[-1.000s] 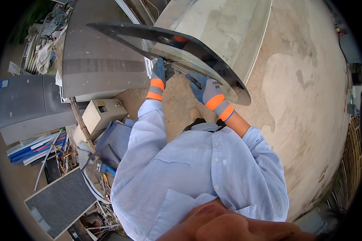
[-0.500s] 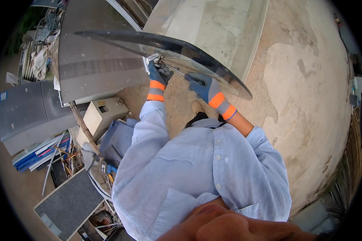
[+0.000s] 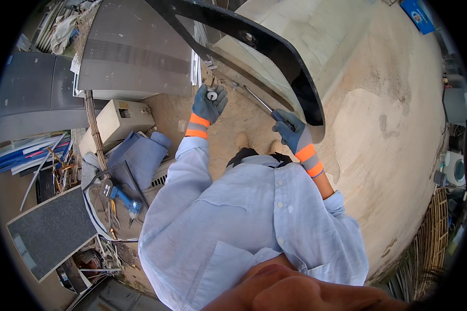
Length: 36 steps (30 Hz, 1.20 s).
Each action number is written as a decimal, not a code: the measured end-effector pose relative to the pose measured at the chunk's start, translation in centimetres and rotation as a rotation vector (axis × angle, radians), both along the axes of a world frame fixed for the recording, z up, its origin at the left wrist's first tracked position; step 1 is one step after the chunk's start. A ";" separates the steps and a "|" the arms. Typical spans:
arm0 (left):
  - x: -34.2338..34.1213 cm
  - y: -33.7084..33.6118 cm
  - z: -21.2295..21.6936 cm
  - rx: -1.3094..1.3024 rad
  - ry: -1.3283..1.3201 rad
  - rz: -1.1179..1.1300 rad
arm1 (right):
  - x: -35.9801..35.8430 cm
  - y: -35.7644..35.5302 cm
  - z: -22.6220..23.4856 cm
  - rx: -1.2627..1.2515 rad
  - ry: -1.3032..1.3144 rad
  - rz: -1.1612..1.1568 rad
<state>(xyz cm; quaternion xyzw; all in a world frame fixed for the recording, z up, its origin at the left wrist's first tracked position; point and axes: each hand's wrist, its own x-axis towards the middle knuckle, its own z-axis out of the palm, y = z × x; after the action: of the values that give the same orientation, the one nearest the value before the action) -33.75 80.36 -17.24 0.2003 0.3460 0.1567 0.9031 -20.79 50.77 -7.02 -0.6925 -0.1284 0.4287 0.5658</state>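
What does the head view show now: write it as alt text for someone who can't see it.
A person's gloved right hand grips a screwdriver and the gloved left hand holds a small round whitish part, near a black-bordered glass panel. At the person's left lies a blue power drill, with piled blue and white strips farther out.

Panel (image 3: 294, 68) ahead, drill (image 3: 123, 198) left, washing machine (image 3: 454, 169) right

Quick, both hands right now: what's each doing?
Left hand: fingers partly curled, holding a small round part.
Right hand: closed on a screwdriver.
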 end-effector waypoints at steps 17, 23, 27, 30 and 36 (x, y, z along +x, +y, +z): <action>-17.4 -10.3 -2.5 -0.052 -0.123 0.503 | -1.7 -1.1 -0.9 0.046 0.028 0.417; -31.9 -12.3 -6.0 -0.200 -0.194 1.064 | -4.6 0.8 1.0 0.055 -0.131 0.528; -40.5 -11.6 -5.2 -0.202 -0.179 1.347 | -8.4 2.1 0.6 0.087 -0.189 0.516; -46.1 -10.0 -3.9 -0.064 -0.109 1.442 | -11.9 3.5 -0.7 0.083 -0.179 0.534; -62.0 -6.0 -1.5 0.295 0.153 1.790 | -20.4 6.6 -2.6 0.045 -0.141 0.456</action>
<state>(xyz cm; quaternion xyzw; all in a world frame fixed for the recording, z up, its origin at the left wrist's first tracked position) -95.75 74.32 -18.73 -0.0198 0.4076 0.8283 0.3840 -41.17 57.38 -9.64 -0.6611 -0.3301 0.4930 0.4592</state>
